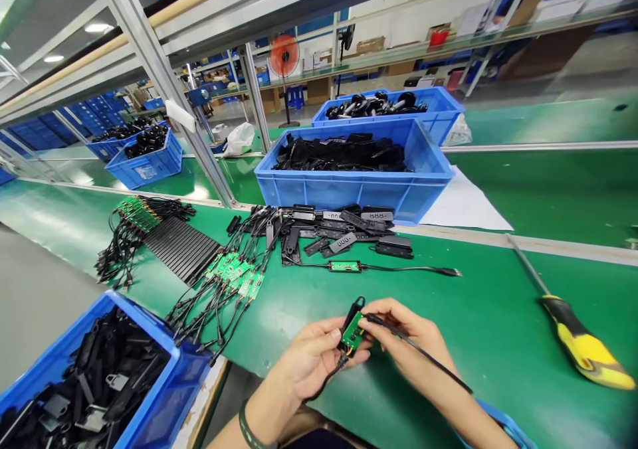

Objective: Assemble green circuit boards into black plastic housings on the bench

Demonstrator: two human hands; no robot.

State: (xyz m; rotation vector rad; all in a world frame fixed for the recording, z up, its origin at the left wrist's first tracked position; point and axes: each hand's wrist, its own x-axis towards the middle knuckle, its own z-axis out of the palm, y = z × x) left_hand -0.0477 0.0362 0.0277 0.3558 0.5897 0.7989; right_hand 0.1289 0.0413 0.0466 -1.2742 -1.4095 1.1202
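My left hand is closed around a small black plastic casing with a loop at its upper end. A green circuit board lies against the casing, with coloured wires at its lower end. My right hand pinches a black cable at the board's upper end; the cable trails down over my right wrist. Beyond my hands, another wired circuit board sits in a black casing. Further left lies a cluster of green boards with cables, beside a row of black casings.
A blue bin of black parts stands behind a pile of casings and grey covers. At the lower left is another blue bin of parts. A yellow-black screwdriver lies at right. A metal post rises at the bench's back edge.
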